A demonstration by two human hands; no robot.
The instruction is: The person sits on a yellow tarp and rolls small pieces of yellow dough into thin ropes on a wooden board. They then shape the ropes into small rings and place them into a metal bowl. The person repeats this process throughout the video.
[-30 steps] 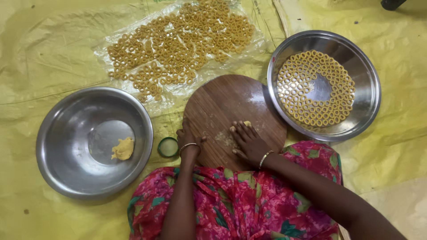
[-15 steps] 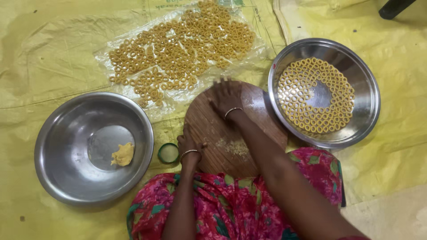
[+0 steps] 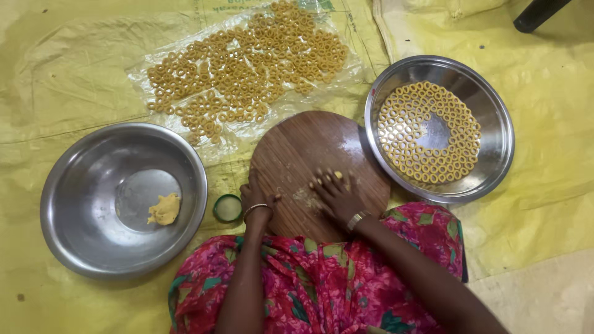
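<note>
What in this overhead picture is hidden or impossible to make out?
- Dough piece, head view: mostly under the right hand, so its shape is unclear.
- Left hand: its palm side and fingertips are hidden against the wooden board.
- Dark object: cut off by the top edge.
- Small green lid: too small to tell its contents.

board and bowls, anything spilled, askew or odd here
Nothing stands out. Dough rings lie spread on the clear plastic sheet and arranged neatly in the right steel bowl; one dough lump sits in the left bowl. Only flour dusts the wooden board.
</note>
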